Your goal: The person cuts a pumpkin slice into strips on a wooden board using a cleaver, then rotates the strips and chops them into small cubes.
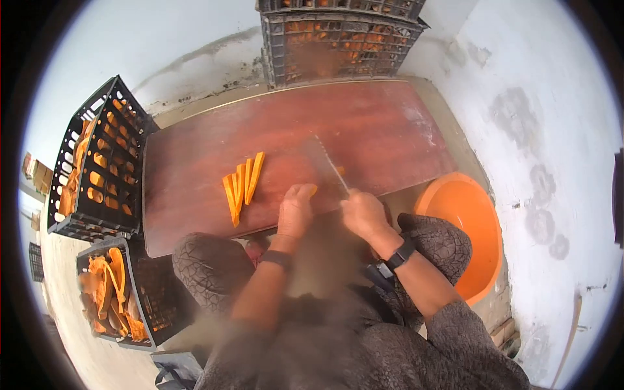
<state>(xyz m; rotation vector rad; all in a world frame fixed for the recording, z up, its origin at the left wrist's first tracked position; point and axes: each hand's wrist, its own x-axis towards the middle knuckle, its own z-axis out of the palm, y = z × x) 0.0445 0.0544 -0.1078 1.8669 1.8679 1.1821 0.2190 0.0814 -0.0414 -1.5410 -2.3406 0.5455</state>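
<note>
My right hand [366, 213] is wrapped round the handle of a knife [333, 162], whose blade points up and to the left over the reddish board [286, 123]. Near the board's front edge, my left hand [296, 209] is closed on a small orange piece [313, 190], mostly hidden by the fingers. Another small orange bit [340, 170] lies beside the blade. Several orange strips [243, 183] rest in a loose fan on the board, left of my left hand.
Black crates of orange pieces stand at the left [107, 162], lower left [146, 305] and behind the board [338, 49]. An orange basin [465, 227] is right of my knee. White walls border the back and right.
</note>
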